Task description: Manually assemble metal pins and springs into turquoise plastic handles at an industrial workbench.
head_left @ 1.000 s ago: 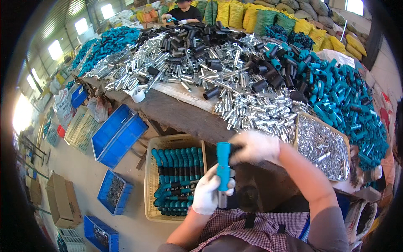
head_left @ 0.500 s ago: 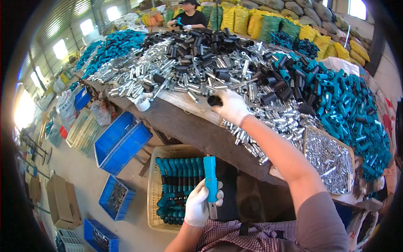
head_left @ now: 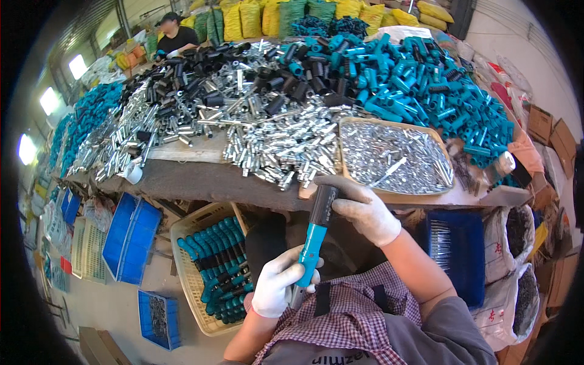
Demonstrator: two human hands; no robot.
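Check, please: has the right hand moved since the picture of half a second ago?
Yes. Judged against the pale board on the table, the right hand has drawn back and to the right.

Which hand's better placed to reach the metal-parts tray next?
Right, likely: the right hand, though on the black sleeve, is nearer the tray; the left hand grips the teal handle, farther away.

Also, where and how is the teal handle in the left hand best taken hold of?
The teal handle is probably best gripped around its lower barrel, coming from the left: it is long and rounded, leaning with its top to the right, and the right hand is at the black sleeve above. The left hand grips low like this.
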